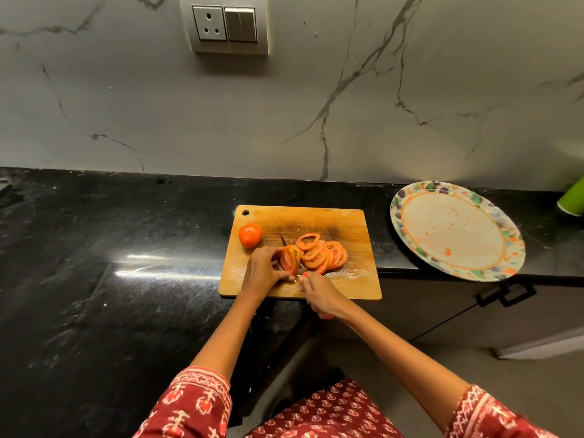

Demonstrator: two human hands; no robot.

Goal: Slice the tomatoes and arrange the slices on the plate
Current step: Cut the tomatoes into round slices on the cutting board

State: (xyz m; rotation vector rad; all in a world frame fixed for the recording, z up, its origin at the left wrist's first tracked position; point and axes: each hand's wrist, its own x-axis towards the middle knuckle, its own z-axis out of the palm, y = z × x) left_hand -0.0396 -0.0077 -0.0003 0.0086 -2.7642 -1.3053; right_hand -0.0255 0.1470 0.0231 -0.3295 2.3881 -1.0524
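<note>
1. A black stone table (94, 279) runs under a grey marbled wall (316, 105) that carries a socket (209, 23). A wooden cutting board (347, 226) lies on the table with its near edge at or just past the table's front edge.
2. The left hand (264, 271) is curled round a part-cut tomato (289, 260) near the middle of the board. The right hand (319, 295) is clamped on the handle of a knife (286, 241) whose blade runs along the cut face.
3. About 8 slices (322, 252) lie overlapped just right of the blade. 1 whole tomato (250, 235) sits at the board's far left. The plate (508, 238), well apart to the right, carries no slices.
4. Risk: the left fingertips (289, 278) sit very close to the blade, and the remaining piece is short, so a slip could cut them.
5. Risk: pressing down near the overhang could rock the board.
6. Risk: the whole tomato could roll off the left edge.
7. The plate's near rim hangs over the table edge, so a knock could tip it.
8. Room: bare table lies between board and plate. A green object (573, 199) stands at the far right.
</note>
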